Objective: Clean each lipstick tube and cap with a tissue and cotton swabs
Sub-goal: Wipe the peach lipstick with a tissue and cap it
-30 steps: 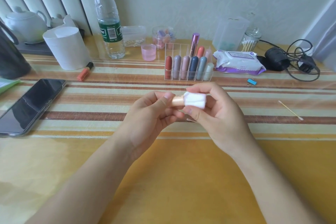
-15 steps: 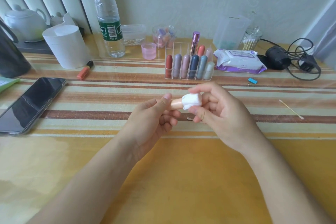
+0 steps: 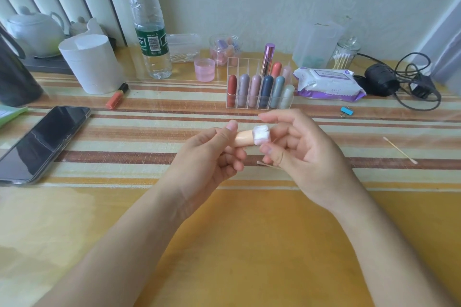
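My left hand (image 3: 212, 157) grips a peach lipstick tube (image 3: 243, 139) held level above the striped cloth. A white tissue (image 3: 261, 134) is wrapped round the tube's right end, and my right hand (image 3: 296, 149) pinches that tissue between thumb and fingers. A cotton swab (image 3: 268, 164) lies on the table just under my right hand. Another cotton swab (image 3: 400, 150) lies to the right. Behind my hands a clear organizer (image 3: 259, 93) holds several lipsticks upright.
A phone (image 3: 42, 143) lies at the left, with an orange lip tube (image 3: 116, 99) and a white tissue roll (image 3: 91, 63) behind it. A water bottle (image 3: 149, 25), pink cup (image 3: 204, 69), wipes pack (image 3: 328, 83), swab jar (image 3: 345, 56) and black cable (image 3: 409, 85) line the back.
My right hand has loosened and slid the tissue toward the tube's right end, so more peach tube shows. Both hands sit slightly lower.
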